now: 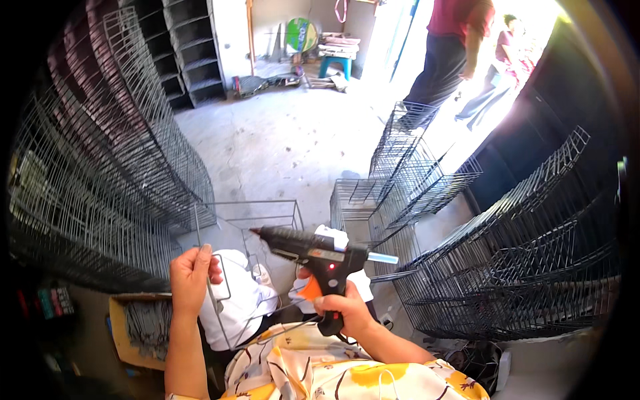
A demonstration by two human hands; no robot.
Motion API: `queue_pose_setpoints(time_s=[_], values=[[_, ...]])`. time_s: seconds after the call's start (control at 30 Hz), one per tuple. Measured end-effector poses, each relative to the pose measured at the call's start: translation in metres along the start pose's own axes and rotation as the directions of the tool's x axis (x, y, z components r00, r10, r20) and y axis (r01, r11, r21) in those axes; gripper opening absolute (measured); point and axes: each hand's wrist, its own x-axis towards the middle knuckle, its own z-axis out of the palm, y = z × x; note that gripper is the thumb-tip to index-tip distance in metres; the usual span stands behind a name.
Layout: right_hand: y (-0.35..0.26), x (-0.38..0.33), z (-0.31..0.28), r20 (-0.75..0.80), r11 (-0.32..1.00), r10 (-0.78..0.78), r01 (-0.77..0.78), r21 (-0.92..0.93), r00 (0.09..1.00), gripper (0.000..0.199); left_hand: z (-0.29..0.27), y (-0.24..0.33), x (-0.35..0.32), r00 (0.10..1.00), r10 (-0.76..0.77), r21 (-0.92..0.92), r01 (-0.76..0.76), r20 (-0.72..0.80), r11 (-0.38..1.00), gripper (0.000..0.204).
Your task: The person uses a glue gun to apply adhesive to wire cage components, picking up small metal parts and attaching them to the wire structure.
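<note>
My right hand point(347, 312) is wrapped round the grip of a black hot glue gun point(310, 248). A whitish glue stick point(383, 258) sticks out of its back end, its trigger point(309, 289) is orange, and a red light shows on its side. The dark nozzle points left, toward my other hand. My left hand point(191, 277) pinches an upright wire of a grey wire frame point(260, 201) standing over my lap. A small bent wire loop point(229, 283) shows beside those fingers. The nozzle appears apart from the wire. White cloth point(230, 310) covers my legs behind the frame.
Tall stacks of wire racks point(143, 127) rise on the left; more wire racks point(487, 280) lean on the right. Wire baskets point(407, 177) stand ahead. By my left forearm is a cardboard box point(120, 327) of grey pieces. A person point(440, 53) stands near the bright doorway.
</note>
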Motion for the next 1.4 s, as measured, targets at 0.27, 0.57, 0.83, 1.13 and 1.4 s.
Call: queue_pose_setpoints(time_s=[0.27,0.57,0.83,1.13,1.4], values=[[-0.001,0.007,-0.003,-0.001,0.999,0.034,-0.034,0.018,0.999,0.054,-0.008,0.007,0.009,0.973,-0.223,-0.064,0.228,0.065,0.972,0.043],[0.018,0.02,-0.017,-0.032,0.989,-0.085,0.088,0.117,0.996,0.078,0.0,-0.002,0.017,0.692,-0.303,-0.2,0.546,0.655,0.814,0.038],[-0.011,0.031,-0.058,-0.094,0.905,-0.25,0.267,0.331,0.964,0.078,0.034,-0.065,0.14,0.609,-0.304,-0.058,0.501,0.733,0.864,0.023],[-0.026,0.011,-0.113,-0.241,0.953,-0.119,0.179,0.244,0.963,0.06,0.105,-0.251,0.218,0.73,-0.371,0.662,-0.147,0.574,0.735,0.019],[-0.007,0.022,-0.173,-0.583,0.927,-0.362,0.215,-0.308,0.727,0.051,0.076,-0.321,0.221,0.876,-0.159,0.748,-0.279,0.455,0.602,0.025]])
